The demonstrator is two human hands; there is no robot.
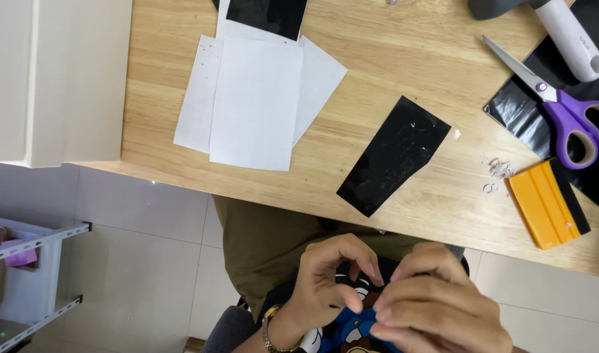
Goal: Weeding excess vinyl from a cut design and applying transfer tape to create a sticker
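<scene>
My left hand (329, 281) and my right hand (433, 304) meet low in the view, over my lap, below the table edge. Their fingertips pinch together on a small dark object (347, 273) that the fingers mostly hide; I cannot tell what it is. A gold watch band circles my left wrist. On the wooden table (391, 59) above the hands lies a black rectangular film piece (394, 155), set at a slant.
White paper sheets (257, 98) lie at the table's left. Purple-handled scissors (561, 108), a yellow squeegee (547, 202), black sheets (518, 108) and a white-handled tool (567, 33) sit at the right. Small white scraps (499, 171) lie near the squeegee. A metal shelf (31, 242) stands at the left on tiled floor.
</scene>
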